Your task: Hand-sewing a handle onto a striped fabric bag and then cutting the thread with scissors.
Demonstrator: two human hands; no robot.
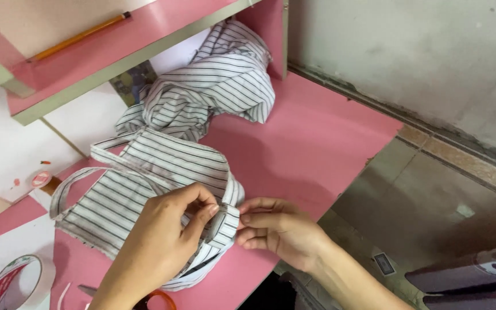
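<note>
Striped fabric (144, 189) lies across the pink table (311, 143) in the middle and lower left of the frame, already worked into a flat piece with narrow straps looping off its upper and left edges; more of the same cloth sits bunched in a heap (219, 80) toward the upper middle, against the pink shelf (116, 46). As far as the picture shows, the piece looks largely put together, and the handling now centres on one short striped tab (227, 221) at its right edge, so what is left seems to be small finishing there.

Left hand (162, 241) comes up from the bottom of the frame, palm down over the cloth, fingers curled, thumb and forefinger closed in a pinch on the tab's upper left corner. Right hand (276, 227) reaches in from the lower right, wrist angled toward the centre, fingers bent and gathered, their tips pressed against the tab's right side, holding it between thumb and forefinger. The two hands almost meet at the tab.

A roll of tape (15, 281) sits at the lower left, orange-handled scissors (156, 299) peek out just under the left wrist, and a pencil (78, 36) rests on the shelf at upper left
</note>
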